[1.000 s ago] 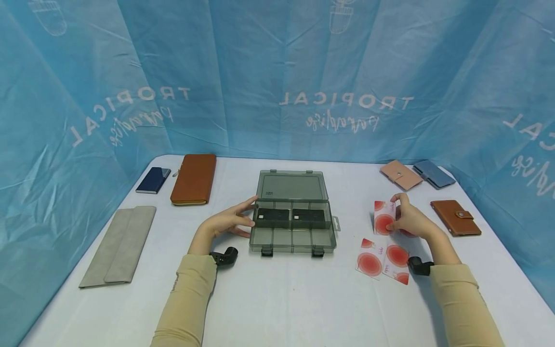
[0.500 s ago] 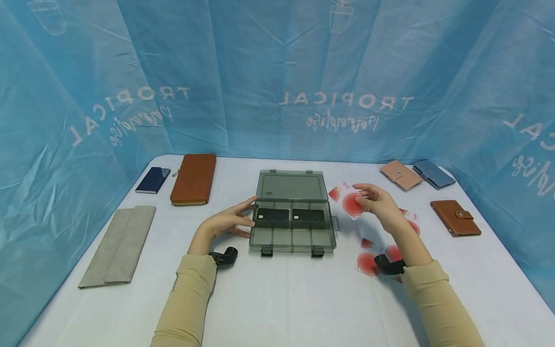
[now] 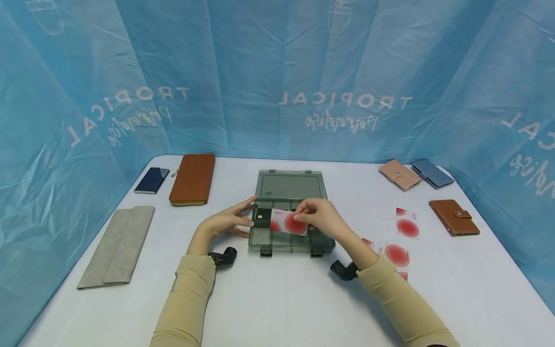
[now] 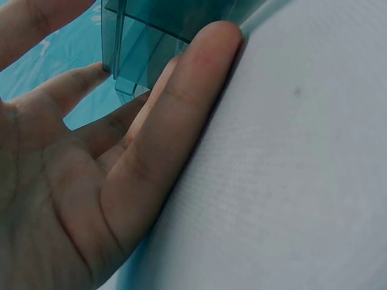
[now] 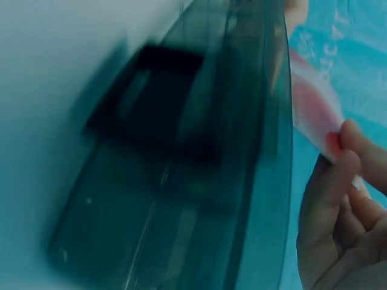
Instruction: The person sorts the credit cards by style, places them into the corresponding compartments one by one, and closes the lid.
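A translucent grey-green compartment box [image 3: 279, 246] stands with its lid [image 3: 291, 184] tipped back. My right hand [image 3: 323, 219] pinches a white-and-red card [image 3: 286, 222] by one end, over the box's compartments. In the right wrist view the thumb and fingertips grip the card [image 5: 311, 99] above the box wall. A black card [image 3: 262, 212] with a small pale square lies in a back compartment; the held card partly covers that row. My left hand [image 3: 227, 220] rests against the box's left side with fingers spread, and the left wrist view shows extended fingers [image 4: 175, 121] along the wall.
Several similar red-patterned cards [image 3: 407, 227] lie on the white table at right, some partly behind the right forearm. A brown card holder [image 3: 454, 217], a pink one [image 3: 400, 174] and a blue one [image 3: 431, 173] sit beyond. At left are a brown notebook [image 3: 192, 179], a navy booklet [image 3: 151, 180] and a grey folder [image 3: 117, 246].
My right hand has picked up a card from the right side of the table and carried it left over the box, turning it sideways. The left hand stays at the box.
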The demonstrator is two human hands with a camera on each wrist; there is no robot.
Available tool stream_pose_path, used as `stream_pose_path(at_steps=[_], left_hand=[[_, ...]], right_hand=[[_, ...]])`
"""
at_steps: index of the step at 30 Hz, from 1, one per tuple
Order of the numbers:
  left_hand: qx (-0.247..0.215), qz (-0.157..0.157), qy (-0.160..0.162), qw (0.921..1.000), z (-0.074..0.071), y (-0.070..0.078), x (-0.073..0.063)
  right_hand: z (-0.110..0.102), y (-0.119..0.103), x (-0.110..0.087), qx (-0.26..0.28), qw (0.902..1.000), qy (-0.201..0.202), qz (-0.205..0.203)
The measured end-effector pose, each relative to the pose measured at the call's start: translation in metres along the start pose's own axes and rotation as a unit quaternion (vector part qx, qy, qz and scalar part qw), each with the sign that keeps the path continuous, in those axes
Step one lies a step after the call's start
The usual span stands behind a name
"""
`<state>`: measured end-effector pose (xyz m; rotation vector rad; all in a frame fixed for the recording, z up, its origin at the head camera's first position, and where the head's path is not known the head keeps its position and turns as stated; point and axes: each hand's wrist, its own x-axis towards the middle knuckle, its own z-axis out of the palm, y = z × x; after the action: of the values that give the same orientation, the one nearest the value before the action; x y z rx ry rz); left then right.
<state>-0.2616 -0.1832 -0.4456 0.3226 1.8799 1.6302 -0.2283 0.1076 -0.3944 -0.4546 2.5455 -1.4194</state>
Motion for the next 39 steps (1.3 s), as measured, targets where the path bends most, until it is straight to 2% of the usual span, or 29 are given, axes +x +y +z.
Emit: stream_pose_path(at_steps=[6, 11, 17, 25, 26, 29, 34, 39], left_hand=[[0.000, -0.004, 0.001, 1.0000, 0.000, 0.000, 0.001], [0.000, -0.002, 0.003, 1.0000, 0.000, 0.000, 0.000], [0.001, -0.004, 0.002, 1.0000, 0.000, 0.001, 0.000], [0.005, -0.002, 0.004, 1.0000, 0.000, -0.001, 0.002], [0.004, -0.001, 0.003, 1.0000, 0.000, -0.001, 0.002], [0.001, 0.000, 0.002, 1.0000, 0.000, -0.002, 0.003], [0.001, 0.000, -0.002, 1.0000, 0.000, -0.002, 0.002], [0.000, 0.001, -0.002, 1.0000, 0.001, 0.001, 0.000]], right_hand=[[0.023, -0.009, 0.006, -0.049, 0.9972, -0.056, 0.007], [0.035, -0.012, 0.009, -0.119, 0.9880, -0.094, -0.030], [0.043, -0.013, 0.009, -0.211, 0.9721, -0.071, -0.074], [0.044, -0.017, 0.005, -0.309, 0.9444, -0.069, -0.089], [0.044, -0.017, 0.004, -0.311, 0.9436, -0.071, -0.088], [0.040, -0.014, 0.001, -0.303, 0.9461, -0.069, -0.090], [0.023, -0.009, -0.007, -0.242, 0.9640, -0.058, -0.092], [-0.008, 0.001, -0.015, -0.190, 0.9795, -0.024, -0.062]])
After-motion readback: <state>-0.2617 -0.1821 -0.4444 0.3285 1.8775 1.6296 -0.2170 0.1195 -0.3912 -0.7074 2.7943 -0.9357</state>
